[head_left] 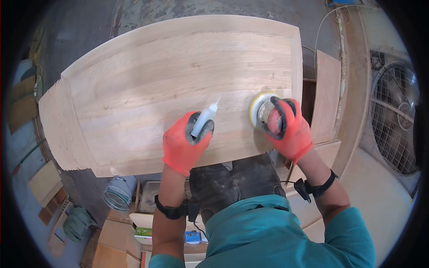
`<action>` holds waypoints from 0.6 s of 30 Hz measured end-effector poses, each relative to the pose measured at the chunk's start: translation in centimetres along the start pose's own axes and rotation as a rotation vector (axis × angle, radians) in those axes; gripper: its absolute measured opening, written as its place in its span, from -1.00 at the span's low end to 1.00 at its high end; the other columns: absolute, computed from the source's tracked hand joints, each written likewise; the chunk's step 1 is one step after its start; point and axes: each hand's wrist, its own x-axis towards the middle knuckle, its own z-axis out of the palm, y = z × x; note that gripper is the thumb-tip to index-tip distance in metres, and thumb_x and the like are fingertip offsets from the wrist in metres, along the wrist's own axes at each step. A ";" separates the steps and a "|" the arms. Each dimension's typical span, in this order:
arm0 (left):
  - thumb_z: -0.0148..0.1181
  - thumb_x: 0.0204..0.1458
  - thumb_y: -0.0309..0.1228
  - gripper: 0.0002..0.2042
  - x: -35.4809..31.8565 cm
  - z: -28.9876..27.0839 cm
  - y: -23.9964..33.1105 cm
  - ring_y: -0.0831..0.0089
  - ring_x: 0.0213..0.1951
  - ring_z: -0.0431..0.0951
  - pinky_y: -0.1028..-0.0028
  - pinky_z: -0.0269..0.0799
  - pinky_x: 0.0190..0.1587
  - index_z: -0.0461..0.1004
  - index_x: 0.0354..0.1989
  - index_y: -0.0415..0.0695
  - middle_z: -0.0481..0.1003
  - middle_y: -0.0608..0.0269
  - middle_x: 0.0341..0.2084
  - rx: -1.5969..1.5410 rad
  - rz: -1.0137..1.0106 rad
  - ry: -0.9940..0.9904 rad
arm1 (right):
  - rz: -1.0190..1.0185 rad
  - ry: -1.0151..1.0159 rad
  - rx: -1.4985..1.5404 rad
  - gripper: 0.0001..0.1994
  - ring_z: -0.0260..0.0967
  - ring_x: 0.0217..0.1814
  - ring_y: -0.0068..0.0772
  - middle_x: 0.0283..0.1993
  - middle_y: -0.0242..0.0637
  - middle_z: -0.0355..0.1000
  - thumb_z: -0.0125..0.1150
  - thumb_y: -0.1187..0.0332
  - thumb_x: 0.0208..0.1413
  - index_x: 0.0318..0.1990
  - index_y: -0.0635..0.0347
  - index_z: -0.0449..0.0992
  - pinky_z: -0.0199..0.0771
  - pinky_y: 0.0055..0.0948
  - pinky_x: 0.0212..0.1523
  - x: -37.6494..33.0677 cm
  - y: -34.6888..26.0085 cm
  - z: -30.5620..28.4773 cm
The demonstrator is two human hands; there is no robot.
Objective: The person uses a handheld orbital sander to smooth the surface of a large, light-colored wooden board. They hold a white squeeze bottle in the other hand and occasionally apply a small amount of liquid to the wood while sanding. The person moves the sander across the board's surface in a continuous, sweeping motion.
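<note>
Head view: my left hand (185,145) grips a glue bottle (203,120); my right hand (288,127) clasps the sander (263,110) at three o'clock; I'd keep its pad flat on the panel (147,85).

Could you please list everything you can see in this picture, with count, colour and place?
panel: one, pale wood, centre, on the bench
bottle: one, white with nozzle, in left hand
sander: one, yellow-rimmed disc, on panel under right hand
fan: one, grey caged, right edge
boards: several, pale wood, right of panel
container: one, clear, below panel at left
left hand: orange glove, black wristband
right hand: orange glove, black wristband
</note>
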 end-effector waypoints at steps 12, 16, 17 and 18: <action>0.45 -0.07 -0.51 -0.60 -4.8 -1.0 -1.0 0.32 -0.24 0.67 0.35 0.56 -0.08 0.58 0.01 -0.21 0.65 0.06 -0.28 -0.035 -0.153 0.008 | -0.125 -0.155 0.034 -0.25 0.50 0.10 0.11 0.29 0.04 0.28 0.56 0.26 -0.15 0.31 -0.09 0.45 0.62 -0.06 0.01 -1.8 -4.0 1.5; 0.44 -0.11 -0.52 -0.56 -6.9 -2.7 -2.0 0.28 -0.20 0.66 0.31 0.56 -0.05 0.57 0.03 -0.20 0.64 0.07 -0.24 -0.005 -0.158 0.075 | -0.158 -0.175 0.025 -0.22 0.50 0.10 0.12 0.29 0.05 0.27 0.56 0.28 -0.16 0.34 -0.11 0.43 0.61 -0.06 0.02 -1.6 -5.2 2.1; 0.44 -0.11 -0.52 -0.56 -7.3 -3.1 -2.3 0.29 -0.21 0.66 0.32 0.56 -0.05 0.57 0.03 -0.21 0.64 0.08 -0.25 -0.021 -0.180 0.098 | -0.171 -0.180 0.018 -0.21 0.49 0.10 0.13 0.29 0.05 0.27 0.56 0.28 -0.16 0.34 -0.10 0.43 0.60 -0.06 0.02 -1.3 -5.7 2.1; 0.43 -0.11 -0.53 -0.57 -7.7 -3.4 -2.6 0.30 -0.21 0.66 0.33 0.56 -0.06 0.57 0.02 -0.21 0.64 0.08 -0.26 -0.037 -0.202 0.121 | -0.184 -0.184 0.010 -0.21 0.49 0.10 0.13 0.29 0.06 0.27 0.56 0.28 -0.16 0.34 -0.10 0.42 0.60 -0.05 0.02 -1.0 -6.1 2.2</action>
